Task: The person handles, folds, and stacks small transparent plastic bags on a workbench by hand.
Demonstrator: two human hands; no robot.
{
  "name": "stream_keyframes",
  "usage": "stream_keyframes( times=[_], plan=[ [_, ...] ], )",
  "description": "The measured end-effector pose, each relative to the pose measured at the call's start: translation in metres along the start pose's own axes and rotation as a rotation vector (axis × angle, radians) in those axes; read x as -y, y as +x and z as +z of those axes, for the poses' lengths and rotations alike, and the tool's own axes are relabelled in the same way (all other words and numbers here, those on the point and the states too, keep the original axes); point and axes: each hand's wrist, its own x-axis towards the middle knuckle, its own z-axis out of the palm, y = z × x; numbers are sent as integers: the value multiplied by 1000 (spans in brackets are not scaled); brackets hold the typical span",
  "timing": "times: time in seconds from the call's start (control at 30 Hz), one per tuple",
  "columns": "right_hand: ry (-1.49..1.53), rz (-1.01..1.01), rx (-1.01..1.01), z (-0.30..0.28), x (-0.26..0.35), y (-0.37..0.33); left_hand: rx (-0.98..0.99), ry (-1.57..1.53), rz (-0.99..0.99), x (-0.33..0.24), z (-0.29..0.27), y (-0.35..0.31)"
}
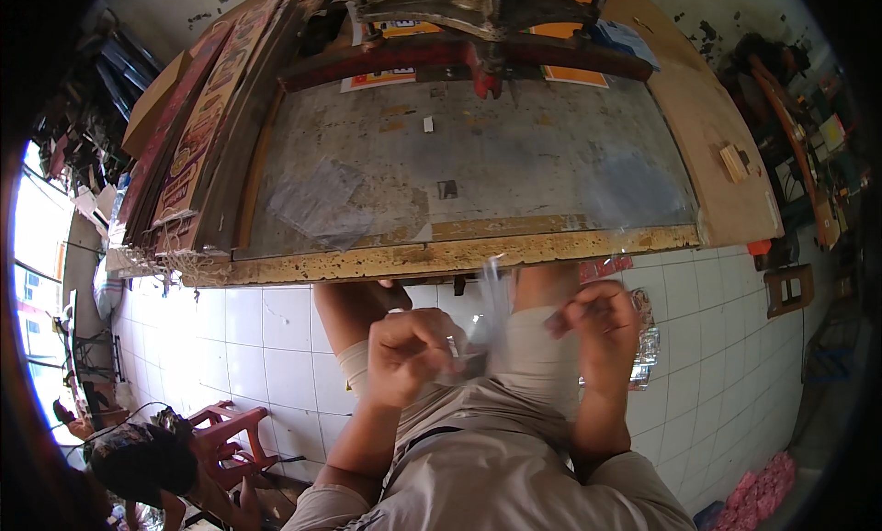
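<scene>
Daylight floods a window at the far left of the workshop I watch remotely, where a person bends low beside a red plastic stool. White floor tiles run beneath the bench. Along the left side of the worktable stand long printed cardboard strips, packed upright with frayed ends toward me.

Over the lap, my wearer's left hand hangs with its fingers bent inward; clear plastic film, blurred, stands just beside its fingertips, between the two hands and in front of the table's worn, yellowish wooden edge. I cannot tell whether those fingers grip it. On the scuffed grey top above, a clear plastic sheet lies crumpled toward the left, and a red metal beam crosses the back, over orange and white printed sheets.

To the right of the film, the right hand is raised, fingers curled toward the thumb; from here I cannot tell whether they pinch anything. More clear plastic lies flat near the top's right side. Beyond it, a small wooden block rests on a brown board, a brown stool stands on the floor, and a pink bundle sits at the lower right.
</scene>
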Motion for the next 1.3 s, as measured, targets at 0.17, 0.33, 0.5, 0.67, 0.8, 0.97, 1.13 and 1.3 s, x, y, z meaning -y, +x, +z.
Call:
stream_keyframes(
  times=[0.17,0.33,0.5,0.67,0.8,0.97,1.13,1.3],
  plan=[
    [93,-162,-336,-38,14,19,-18,-386,80,-9,-26,4],
    [106,-230,-372,-56,12,19,-75,-515,167,-12,-42,8],
    [57,-212,-315,-44,2,16,45,-189,98,-3,-46,5],
    [-185,-286,-100,-14,6,5,63,260,-168,-19,1,5],
    [-214,-252,78,10,3,-2,131,483,-170,-13,21,10],
    [-197,-179,186,18,1,-4,125,502,-177,-3,25,12],
    [-400,-262,190,23,7,-2,149,452,-190,-2,25,12],
    [-753,-523,38,26,11,1,186,413,-171,1,21,10]
  ],
)
